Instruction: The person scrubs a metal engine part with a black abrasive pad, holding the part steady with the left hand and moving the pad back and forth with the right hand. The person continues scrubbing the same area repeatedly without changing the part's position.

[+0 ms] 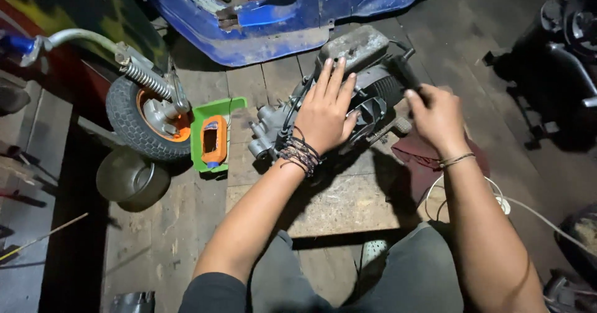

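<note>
Grey trousers (pixel 416 276) at the bottom edge, person's knees either side of a wooden board (pixel 336 207) lying on the plank floor (pixel 155 244). White cable (pixel 497 201) loops on the floor by the right knee, just beside a dark red cloth (pixel 423 157).

Left hand (pixel 323 111): flat, fingers spread wide, palm pressed down on top of the small grey engine (pixel 367 95), gripping nothing. Dark braided bands on that wrist. Right hand (pixel 438 117): closed around a black handle (pixel 405 73) at the engine's right side; what the handle belongs to, cannot tell. Thin bracelet on that wrist.

Engine sits on the far part of the board, fan housing between the two hands, cylinder end sticking out left toward a green tray (pixel 214 133). Tray holds an orange-and-blue block, lies just beside the engine, touching unclear.

Left of the tray: small wheel (pixel 146 117), black tyre, orange hub, with a coil spring and a grey metal tube above it. Dark metal bowl (pixel 130 179) near the wheel, lower left.

Far: blue body panel (pixel 280 14), scuffed, across the top. Dark machine parts (pixel 559 52) at far right, detail too dim to tell.
</note>
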